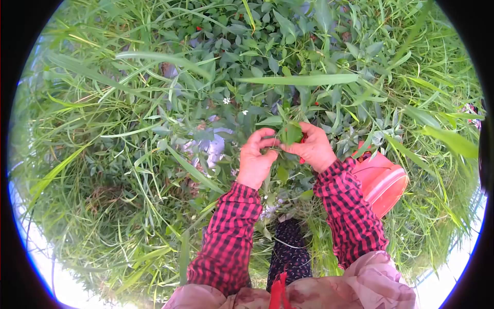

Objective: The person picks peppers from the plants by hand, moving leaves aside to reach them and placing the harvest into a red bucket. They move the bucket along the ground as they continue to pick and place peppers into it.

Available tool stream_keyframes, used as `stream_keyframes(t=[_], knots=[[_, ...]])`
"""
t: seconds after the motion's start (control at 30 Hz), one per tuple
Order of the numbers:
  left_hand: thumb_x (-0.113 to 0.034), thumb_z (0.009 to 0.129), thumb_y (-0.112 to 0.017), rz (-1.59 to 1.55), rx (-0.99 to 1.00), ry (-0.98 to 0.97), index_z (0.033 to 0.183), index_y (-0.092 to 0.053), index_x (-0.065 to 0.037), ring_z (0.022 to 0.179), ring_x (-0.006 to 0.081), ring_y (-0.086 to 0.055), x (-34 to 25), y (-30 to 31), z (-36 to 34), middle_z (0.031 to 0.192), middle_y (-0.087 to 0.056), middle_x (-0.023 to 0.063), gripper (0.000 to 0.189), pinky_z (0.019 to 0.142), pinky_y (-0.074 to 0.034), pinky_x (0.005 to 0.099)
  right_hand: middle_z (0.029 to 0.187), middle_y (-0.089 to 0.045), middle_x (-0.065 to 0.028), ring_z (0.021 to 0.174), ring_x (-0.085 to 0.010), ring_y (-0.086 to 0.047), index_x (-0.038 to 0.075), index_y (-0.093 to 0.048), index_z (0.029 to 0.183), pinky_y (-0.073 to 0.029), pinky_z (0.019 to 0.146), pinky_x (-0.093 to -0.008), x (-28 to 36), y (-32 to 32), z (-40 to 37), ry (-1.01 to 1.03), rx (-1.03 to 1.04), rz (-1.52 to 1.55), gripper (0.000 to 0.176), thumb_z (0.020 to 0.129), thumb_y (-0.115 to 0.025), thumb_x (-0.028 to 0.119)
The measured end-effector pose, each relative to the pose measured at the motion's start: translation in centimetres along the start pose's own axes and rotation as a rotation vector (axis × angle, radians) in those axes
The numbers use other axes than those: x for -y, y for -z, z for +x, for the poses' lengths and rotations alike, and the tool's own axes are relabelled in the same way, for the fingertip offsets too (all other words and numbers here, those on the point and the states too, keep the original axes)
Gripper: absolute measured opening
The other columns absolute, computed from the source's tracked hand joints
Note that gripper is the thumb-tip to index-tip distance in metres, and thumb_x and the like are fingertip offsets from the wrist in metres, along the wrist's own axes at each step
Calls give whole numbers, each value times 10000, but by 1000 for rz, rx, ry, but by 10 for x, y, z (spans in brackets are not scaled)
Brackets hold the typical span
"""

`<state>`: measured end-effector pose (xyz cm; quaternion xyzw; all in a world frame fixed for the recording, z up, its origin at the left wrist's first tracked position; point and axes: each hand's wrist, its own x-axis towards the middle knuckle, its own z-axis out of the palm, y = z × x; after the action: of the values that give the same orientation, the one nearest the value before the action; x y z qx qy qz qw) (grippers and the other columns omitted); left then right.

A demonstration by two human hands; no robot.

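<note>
My left hand point(258, 155) is closed, with thumb and forefinger pinching a thin stem of a leafy green plant. Close beside it, my right hand point(313, 148) curls its fingers against the same plant, near a broad green leaf point(291, 134). Bits of red that look like chili peppers point(302, 139) show between the fingers of the right hand and below it; the hand partly hides them. Just right of my right forearm, a red plastic bucket point(383, 181) leans on its side in the grass, with red pieces at its far end.
Leafy plants point(247, 46) with a few red spots spread ahead. Tall grass point(77, 154) grows on both sides, and a long blade point(303, 79) crosses above my hands. Small white flowers point(226, 100) and pale plastic sheeting point(211, 147) show to the left. My dark patterned trouser leg point(289, 247) is below.
</note>
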<state>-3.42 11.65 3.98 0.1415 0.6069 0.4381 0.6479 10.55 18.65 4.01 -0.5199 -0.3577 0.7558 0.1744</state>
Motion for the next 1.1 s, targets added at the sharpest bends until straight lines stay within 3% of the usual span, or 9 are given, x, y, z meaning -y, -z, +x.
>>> stream_keyframes(t=[0.27, 0.37, 0.43, 0.5, 0.63, 0.73, 0.83, 1.03, 1.1], knots=[[-4, 779, -504, 379, 223, -45, 1166, -480, -65, 858, 104, -535, 18, -9, -6, 909, -581, 32, 392, 768, -423, 240, 906, -572, -26, 829, -82, -526, -18, -545, 1023, -436, 753, -216, -8, -21, -61, 303, -322, 83, 375, 672, -675, -43], [-30, 800, -477, 612, 250, -143, 1133, -496, -43, 870, 145, -559, 30, -9, -6, 950, -588, 55, 334, 806, -427, 257, 903, -575, -11, 787, -80, -534, -2, -530, 1021, -440, 727, -210, -27, -8, -66, 193, -173, 68, 382, 671, -676, -48], [-32, 817, -436, 715, 258, -128, 1131, -486, -30, 881, 147, -557, 11, -14, -11, 983, -587, 67, 318, 813, -426, 261, 882, -582, -3, 725, -68, -532, 23, -527, 989, -445, 646, -189, -26, -5, -71, 246, -133, -42, 353, 676, -682, -28], [-22, 826, -410, 433, 317, -69, 1145, -469, -29, 914, 138, -542, 27, -11, -7, 975, -586, 69, 325, 812, -418, 259, 863, -600, -26, 664, -61, -532, 41, -536, 952, -426, 510, -167, -20, -5, -78, -75, -148, 332, 291, 697, -669, -7], [-11, 805, -435, 367, 354, -68, 1139, -470, -32, 915, 145, -536, 17, -15, -14, 970, -588, 59, 337, 833, -390, 263, 864, -614, -93, 540, -68, -526, 45, -540, 946, -350, 356, -151, -23, -2, -82, 70, -110, 565, 232, 735, -631, 12], [-134, 792, -486, 883, 311, -179, 1062, -541, -44, 938, 175, -519, 10, -16, -19, 941, -592, 65, 290, 865, -360, 302, 785, -607, -116, 489, -77, -502, 44, -536, 958, -349, 365, -165, -18, -16, -118, 30, -12, 451, 240, 737, -629, 31], [-170, 805, -474, 393, 402, -56, 1098, -534, -70, 979, 168, -491, 18, -14, -13, 940, -582, 58, 315, 885, -347, 324, 745, -599, -79, 489, -85, -515, 21, -522, 999, -355, 380, -161, -14, -15, -129, -113, -248, 542, 274, 756, -630, 89], [-455, 742, -607, 743, 407, -296, 1115, -532, -84, 857, 195, -522, 21, -29, -30, 871, -572, 48, 531, 808, -394, 298, 618, -570, -44, 489, -84, -510, -3, -565, 956, -395, 423, -228, -30, 3, -105, -106, -98, -260, 274, 715, -643, 102], [-419, 778, -592, 369, 347, 129, 1028, -572, -70, 765, 157, -522, 23, -41, -30, 820, -565, 41, 430, 734, -412, 257, 608, -564, -119, 518, -175, -551, 2, -582, 891, -436, 522, -316, -29, -3, -105, -47, -57, -417, 240, 676, -631, 99]])
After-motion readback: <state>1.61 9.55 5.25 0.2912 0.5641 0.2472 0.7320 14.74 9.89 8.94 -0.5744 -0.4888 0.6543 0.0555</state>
